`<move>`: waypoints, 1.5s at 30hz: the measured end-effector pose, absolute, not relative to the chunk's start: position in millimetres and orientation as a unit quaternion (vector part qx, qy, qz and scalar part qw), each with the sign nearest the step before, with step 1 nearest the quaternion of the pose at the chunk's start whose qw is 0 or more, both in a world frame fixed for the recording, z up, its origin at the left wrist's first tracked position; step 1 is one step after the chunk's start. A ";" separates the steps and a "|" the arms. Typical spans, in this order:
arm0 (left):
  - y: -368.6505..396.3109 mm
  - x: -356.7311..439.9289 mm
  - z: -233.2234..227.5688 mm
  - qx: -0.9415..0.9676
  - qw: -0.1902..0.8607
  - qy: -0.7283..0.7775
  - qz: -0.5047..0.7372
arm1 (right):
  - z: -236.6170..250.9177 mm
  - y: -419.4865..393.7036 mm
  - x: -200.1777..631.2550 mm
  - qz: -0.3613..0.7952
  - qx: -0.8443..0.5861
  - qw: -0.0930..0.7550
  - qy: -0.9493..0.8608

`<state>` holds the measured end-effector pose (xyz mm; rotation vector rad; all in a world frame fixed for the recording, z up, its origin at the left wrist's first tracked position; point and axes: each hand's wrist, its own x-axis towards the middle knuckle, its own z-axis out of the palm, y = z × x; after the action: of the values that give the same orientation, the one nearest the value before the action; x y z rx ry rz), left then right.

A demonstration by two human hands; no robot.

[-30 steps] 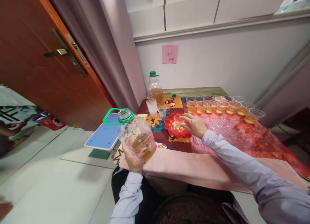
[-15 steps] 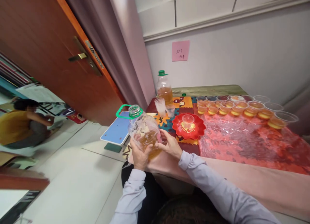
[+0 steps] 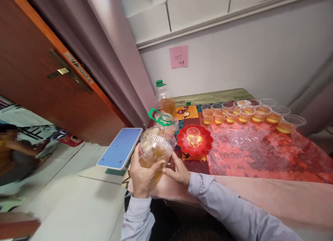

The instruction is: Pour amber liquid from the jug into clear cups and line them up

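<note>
A clear plastic jug (image 3: pixel 157 138) of amber liquid, with a green handle collar and an uncapped mouth, leans slightly right above the table's near left edge. My left hand (image 3: pixel 142 173) wraps around its left side, thumb across the front. Against its lower right side, my right hand (image 3: pixel 179 169) rests with bent fingers, some of them hidden behind the jug. Just right of the jug, a red scalloped plate (image 3: pixel 182 147) bears one clear plastic cup (image 3: pixel 193 132). Behind the jug's neck, other clear cups (image 3: pixel 175 123) are partly hidden.
A capped second jug (image 3: pixel 166 104) stands at the back left near a loose green cap (image 3: pixel 188 104). Rows of cups with amber liquid (image 3: pixel 232 114) line the red tablecloth (image 3: pixel 241 154). A blue-topped stool (image 3: pixel 118 149) stands left. A person (image 3: pixel 19 150) crouches beyond the door (image 3: pixel 52 81).
The jug's mouth has swung right and its handle has turned with it. My hands keep their hold lower on the jug. The camera view has shifted to the right.
</note>
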<state>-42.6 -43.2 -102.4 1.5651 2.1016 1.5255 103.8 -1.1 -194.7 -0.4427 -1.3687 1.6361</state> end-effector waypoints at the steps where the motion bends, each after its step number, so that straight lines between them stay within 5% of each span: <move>1: -42.9 -42.8 -95.0 0.532 0.045 0.700 0.475 | -195.6 -3.2 102.1 0.671 -0.186 0.462 -0.550; 21: -33.2 -24.2 -36.1 0.637 -0.037 0.763 0.102 | -179.6 -7.1 98.6 0.846 -0.118 0.391 -0.343; 45: -21.4 -3.6 -11.9 0.635 -0.026 0.772 0.003 | -180.8 -8.5 98.1 0.868 -0.103 0.378 -0.304</move>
<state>-3.6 -21.4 -11.9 2.0274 2.4676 0.0081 98.1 -8.5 -180.8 -0.2632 -0.7777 2.2200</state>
